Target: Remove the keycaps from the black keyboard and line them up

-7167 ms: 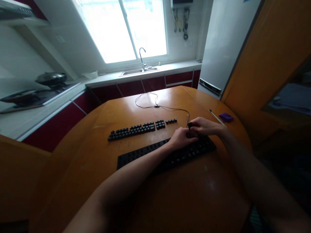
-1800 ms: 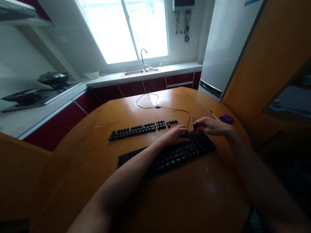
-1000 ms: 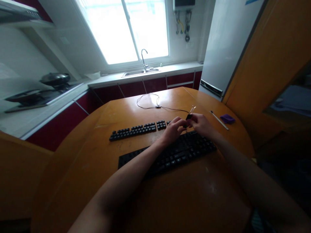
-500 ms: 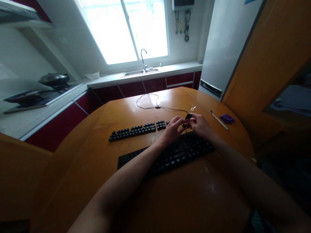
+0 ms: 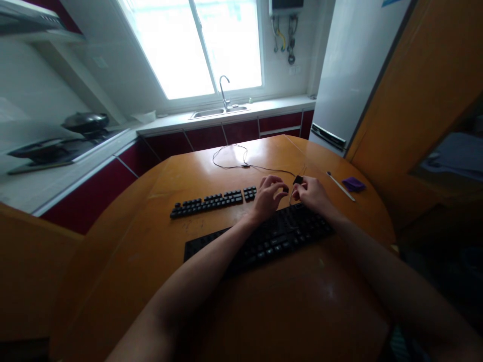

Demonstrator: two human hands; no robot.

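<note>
A black keyboard (image 5: 277, 241) lies under my forearms, some of its upper part bare of keycaps. My left hand (image 5: 267, 196) is curled above its back edge, with a small black keycap (image 5: 286, 190) between thumb and fingertips. Just to the right, my right hand (image 5: 311, 192) pinches a small tool with thin wire prongs, which looks like a keycap puller (image 5: 298, 179); its dark middle shows above the fingers. The two hands are slightly apart. Behind the keyboard, removed black keycaps (image 5: 211, 202) stand in rows, their right end hidden by my left hand.
The keyboard's thin cable (image 5: 260, 167) loops across the back of the wooden table (image 5: 143, 251). At the right lie a thin white brush (image 5: 341, 187) and a folded purple cloth (image 5: 353, 184). Beyond the table are a counter with a sink (image 5: 207, 113) and a fridge (image 5: 356, 75).
My hands have drawn apart from each other. The keycap has gone left with my left hand, while my right hand has kept the puller and shifted slightly right.
</note>
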